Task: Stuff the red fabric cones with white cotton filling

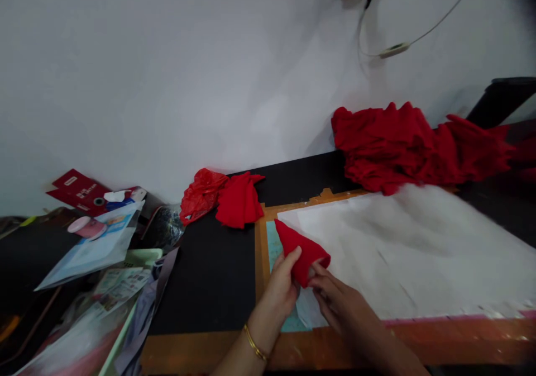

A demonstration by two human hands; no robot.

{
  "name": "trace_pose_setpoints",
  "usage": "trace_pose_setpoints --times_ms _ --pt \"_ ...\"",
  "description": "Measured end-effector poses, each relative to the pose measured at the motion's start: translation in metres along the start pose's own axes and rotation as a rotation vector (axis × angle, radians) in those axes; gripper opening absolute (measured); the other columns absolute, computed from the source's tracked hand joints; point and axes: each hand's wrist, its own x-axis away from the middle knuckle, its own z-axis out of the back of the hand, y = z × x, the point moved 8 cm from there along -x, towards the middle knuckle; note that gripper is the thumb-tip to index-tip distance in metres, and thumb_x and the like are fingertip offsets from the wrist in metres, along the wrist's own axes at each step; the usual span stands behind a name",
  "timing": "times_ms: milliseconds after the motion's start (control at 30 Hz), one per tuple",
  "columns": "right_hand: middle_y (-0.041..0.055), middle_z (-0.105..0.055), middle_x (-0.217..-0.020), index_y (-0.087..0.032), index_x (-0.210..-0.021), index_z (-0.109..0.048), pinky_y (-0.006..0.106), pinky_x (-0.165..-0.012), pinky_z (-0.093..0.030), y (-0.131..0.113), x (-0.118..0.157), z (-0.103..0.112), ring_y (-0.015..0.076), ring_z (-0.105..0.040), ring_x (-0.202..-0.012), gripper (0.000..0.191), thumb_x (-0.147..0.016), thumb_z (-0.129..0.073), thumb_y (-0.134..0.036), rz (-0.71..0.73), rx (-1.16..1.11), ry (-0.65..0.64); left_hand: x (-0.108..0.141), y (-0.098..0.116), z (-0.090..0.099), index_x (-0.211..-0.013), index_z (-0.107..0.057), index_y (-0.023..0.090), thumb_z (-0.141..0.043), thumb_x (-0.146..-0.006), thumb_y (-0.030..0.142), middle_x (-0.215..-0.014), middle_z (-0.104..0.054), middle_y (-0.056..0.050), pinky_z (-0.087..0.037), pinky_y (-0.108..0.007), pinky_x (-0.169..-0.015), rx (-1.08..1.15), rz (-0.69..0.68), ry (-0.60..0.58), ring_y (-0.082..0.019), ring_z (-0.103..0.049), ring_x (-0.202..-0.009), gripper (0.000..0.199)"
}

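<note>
1. Red cone [302, 253] is being held above desk [209, 286], by white sheet's [377, 275] left edge, pinched by left hand [283, 288].
2. Mouth [322, 261] is being worked by right hand [347, 306]; finger closure cannot be told.
3. Steady left pinch is being judged needed next.

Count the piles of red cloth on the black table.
2: a small pile beside the crinkled red plastic bag, and a large one near the white wall. Blurred red cloth at the right edge may be another.
</note>
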Motion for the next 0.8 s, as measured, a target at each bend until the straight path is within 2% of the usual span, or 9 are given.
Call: trace_pose_setpoints --times_ms 67,133,267,333,467,600,700,733,800 --pt "0.0105 -0.061 -0.129 -0.024 -0.112 -0.053 0.033 -0.086 -0.054 -0.002 0.005 0.015 0.0206 -0.064 -0.110 0.028 -0.092 -0.039 -0.011 0.002 -0.023 0.092 -0.001 0.006 0.003 -0.100 -0.068 0.012 -0.081 -0.067 0.030 -0.096 -0.074 -0.010 -0.053 -0.032 -0.082 0.019 -0.011 0.029 -0.022 -0.069 -0.086 0.039" --pt "0.0064 -0.067 -0.118 -0.026 -0.112 -0.054 0.030 -0.083 -0.055 0.003 0.009 0.032 0.0187 -0.067 -0.101 0.026 -0.093 -0.041 -0.015 -0.063 -0.044 0.186 0.000 0.010 0.001 -0.104 -0.067 0.012 -0.080 -0.068 0.027 -0.099 -0.074 -0.010 -0.053 -0.031 -0.082 -0.018 -0.046 -0.007 -0.022 -0.069 -0.088 0.041" --pt "0.0054 -0.068 -0.093 -0.023 -0.111 -0.057 0.029 -0.066 -0.054 0.031 0.002 0.060 0.0190 -0.066 -0.076 0.022 -0.094 -0.046 -0.033 -0.311 -0.107 0.311 0.005 0.008 -0.011 -0.127 -0.054 0.014 -0.081 -0.065 0.021 -0.109 -0.071 -0.012 -0.053 -0.029 -0.073 -0.202 -0.106 -0.144 -0.023 -0.068 -0.089 0.068" --pt "0.0054 -0.066 -0.086 -0.021 -0.112 -0.056 0.028 -0.056 -0.051 0.045 -0.006 0.059 0.0187 -0.063 -0.067 0.030 -0.093 -0.047 -0.043 -0.422 -0.193 0.278 0.005 0.004 -0.015 -0.132 -0.047 0.015 -0.081 -0.063 0.019 -0.112 -0.070 -0.013 -0.053 -0.028 -0.073 -0.289 -0.114 -0.172 -0.023 -0.068 -0.091 0.077" --pt "0.0036 -0.065 -0.076 -0.019 -0.105 -0.058 0.026 -0.050 -0.046 0.048 -0.016 0.037 0.0161 -0.057 -0.056 0.034 -0.092 -0.048 -0.048 -0.502 -0.401 0.126 0.008 -0.004 -0.019 -0.129 -0.047 0.015 -0.077 -0.065 0.021 -0.111 -0.070 -0.013 -0.053 -0.031 -0.079 -0.480 -0.113 -0.141 -0.023 -0.067 -0.092 0.071" --pt "-0.0016 -0.059 -0.065 -0.020 -0.089 -0.057 0.023 -0.044 -0.041 0.051 -0.006 0.034 0.0124 -0.051 -0.049 0.031 -0.089 -0.053 -0.050 -0.567 -0.562 0.200 0.010 -0.014 -0.018 -0.131 -0.043 0.014 -0.077 -0.066 0.031 -0.119 -0.065 -0.016 -0.051 -0.036 -0.091 -0.704 -0.101 -0.125 -0.029 -0.064 -0.106 0.076" --pt "-0.0030 -0.057 -0.064 -0.020 -0.086 -0.056 0.021 -0.045 -0.041 0.064 0.014 0.062 0.0114 -0.051 -0.050 0.033 -0.087 -0.057 -0.053 -0.571 -0.626 0.348 0.001 -0.028 -0.023 -0.143 -0.030 0.019 -0.081 -0.063 0.040 -0.135 -0.055 -0.019 -0.049 -0.038 -0.095 -0.761 -0.087 -0.271 -0.032 -0.057 -0.119 0.097" --pt "-0.0029 -0.057 -0.065 -0.020 -0.087 -0.057 0.021 -0.045 -0.041 0.071 0.025 0.079 0.0115 -0.051 -0.050 0.035 -0.086 -0.058 -0.055 -0.574 -0.628 0.417 -0.003 -0.027 -0.025 -0.146 -0.024 0.022 -0.079 -0.063 0.045 -0.139 -0.051 -0.019 -0.050 -0.039 -0.092 -0.712 -0.129 -0.310 -0.033 -0.058 -0.118 0.103" --pt "-0.0038 -0.054 -0.061 -0.019 -0.089 -0.058 0.022 -0.044 -0.041 0.091 0.056 0.124 0.0120 -0.050 -0.049 0.040 -0.084 -0.059 -0.059 -0.607 -0.597 0.586 -0.009 -0.026 -0.021 -0.147 -0.022 0.026 -0.073 -0.067 0.056 -0.139 -0.052 -0.019 -0.053 -0.043 -0.085 -0.676 -0.136 -0.339 -0.033 -0.061 -0.110 0.099"
